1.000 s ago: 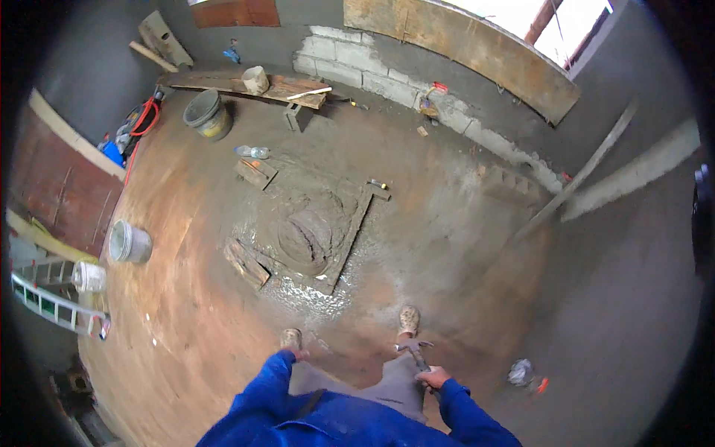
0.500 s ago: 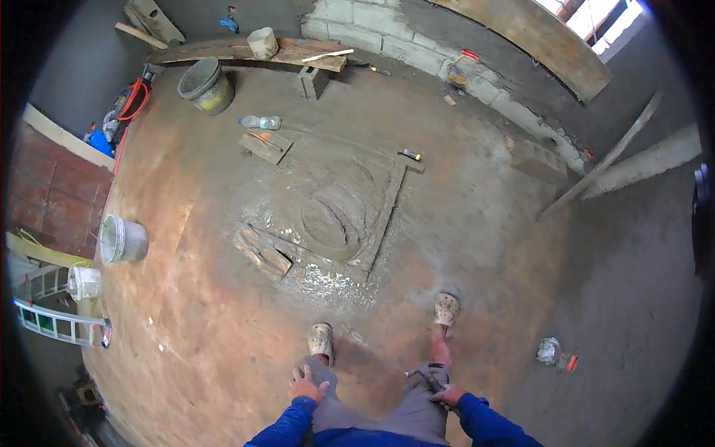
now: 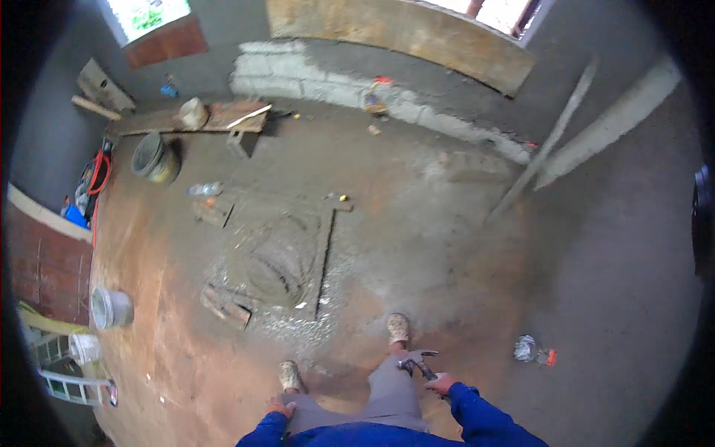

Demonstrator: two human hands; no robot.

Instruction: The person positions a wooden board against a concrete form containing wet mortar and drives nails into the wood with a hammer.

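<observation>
And there it is: half a second ago your hammer (image 3: 421, 363) was tucked low over your right thigh, now its head shows plainly at the edge of your grey trousers (image 3: 396, 398)! Your gaze has lifted too, bringing in the window (image 3: 147, 15) out at eleven o'clock. For the work in hand, I'd call that a tool being carried, no blow under way

Your hands are well apart: the right hand (image 3: 441, 384) is wrapped round the handle, the left hand (image 3: 281, 406) sits at your left thigh, seemingly holding nothing. The handle, the long axis, runs from your fist toward half past ten; the head lies across it, roughly two o'clock to eight. Which end is the claw? Can't tell, nor whether it touches your leg

Just beyond, your right shoe (image 3: 398, 328) leads at half past twelve, the left shoe (image 3: 289, 375) behind at half past ten. Farther out, at eleven, a wet mortar mound (image 3: 279, 264), edged on its right by a wooden strip (image 3: 325, 257). Beyond, still near eleven, a clear bottle (image 3: 205, 189), then a grey bucket (image 3: 151, 158), and bare blocks (image 3: 313, 83) in the wall toward twelve
</observation>
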